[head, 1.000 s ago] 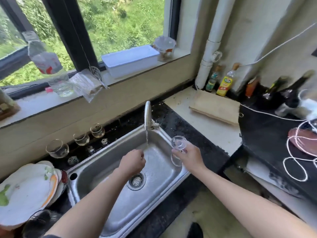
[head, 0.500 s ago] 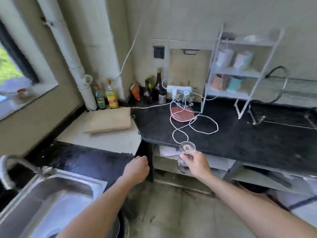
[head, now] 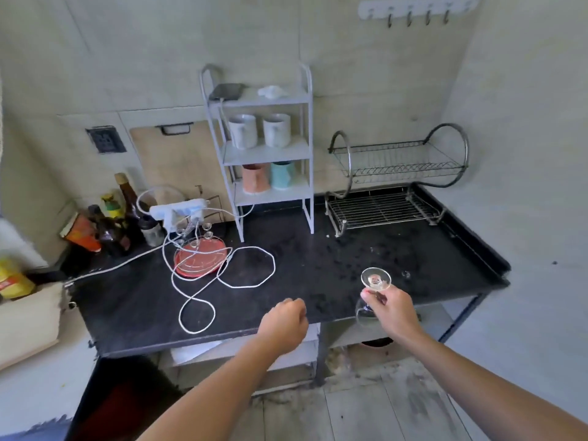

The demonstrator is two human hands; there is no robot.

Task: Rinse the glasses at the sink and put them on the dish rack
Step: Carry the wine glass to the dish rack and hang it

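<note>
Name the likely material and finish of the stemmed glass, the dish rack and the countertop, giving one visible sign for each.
Stemmed glass: clear glass, likely; the right hand shows through its round foot.
Dish rack: metal wire, shiny and probably chromed or stainless; thin bars and bright curved hoops.
Countertop: dark, smooth and speckled, perhaps polished stone or laminate; the picture cannot settle which.

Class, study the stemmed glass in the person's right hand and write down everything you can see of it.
The glass is clear and colourless, a stemmed wine glass by its look. It is held upside down: its round flat foot faces up toward the camera, and its bowl hangs below, partly hidden behind the right hand. The fingers grip the stem just under the foot. It is held in the air above the near edge of the black counter, touching nothing else. Whether it is wet cannot be told.
</note>
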